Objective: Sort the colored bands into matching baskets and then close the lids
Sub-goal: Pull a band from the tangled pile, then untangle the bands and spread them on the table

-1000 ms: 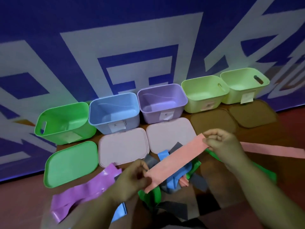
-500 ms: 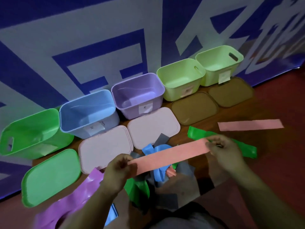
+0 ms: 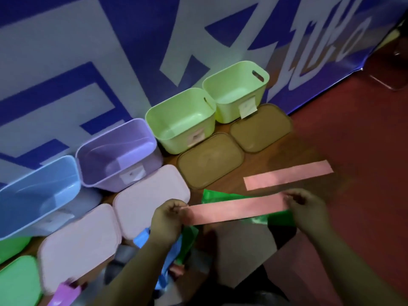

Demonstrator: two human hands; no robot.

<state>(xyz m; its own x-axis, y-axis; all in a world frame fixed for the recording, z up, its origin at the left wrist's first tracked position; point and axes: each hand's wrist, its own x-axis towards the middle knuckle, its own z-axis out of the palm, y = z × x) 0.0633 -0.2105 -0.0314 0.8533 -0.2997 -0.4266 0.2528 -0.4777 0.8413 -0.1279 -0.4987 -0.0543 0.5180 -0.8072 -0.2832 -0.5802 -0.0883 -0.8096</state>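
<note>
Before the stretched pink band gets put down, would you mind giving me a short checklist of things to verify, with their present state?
1. Both ends gripped: left hand and right hand each pinch an end of the held pink band. Ok.
2. Band flat, no twist visible. Ok.
3. Matching pink basket: none in view; only the blue basket, purple basket and two light green baskets. Not ok.
4. Basket labels readable: too blurred. Cannot tell.
5. Second pink band lies flat on the floor, a possible stacking spot. Ok.
6. Lids off: pink lid lies beside its basket. Ok.
</note>
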